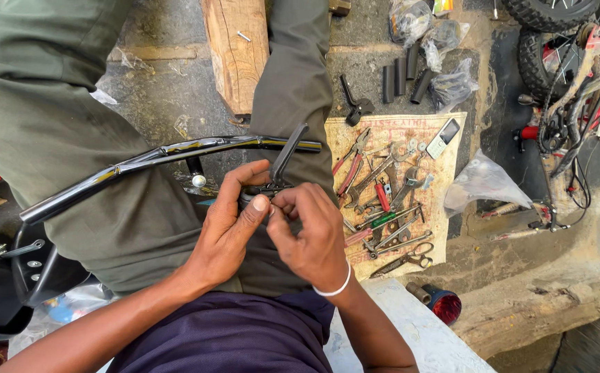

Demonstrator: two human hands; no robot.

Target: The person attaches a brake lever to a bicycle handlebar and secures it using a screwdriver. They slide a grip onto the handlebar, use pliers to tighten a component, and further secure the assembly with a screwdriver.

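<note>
Seated, your left hand [227,228] and right hand [310,235] pinch a lever clamp [272,185] onto the handlebar [155,157]; next, steady alignment.

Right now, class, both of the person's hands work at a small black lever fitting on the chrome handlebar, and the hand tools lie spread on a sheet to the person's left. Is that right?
Not quite. In the head view the left hand and right hand do work at the lever fitting on the handlebar, but the hand tools lie on the sheet to the person's right.
</note>
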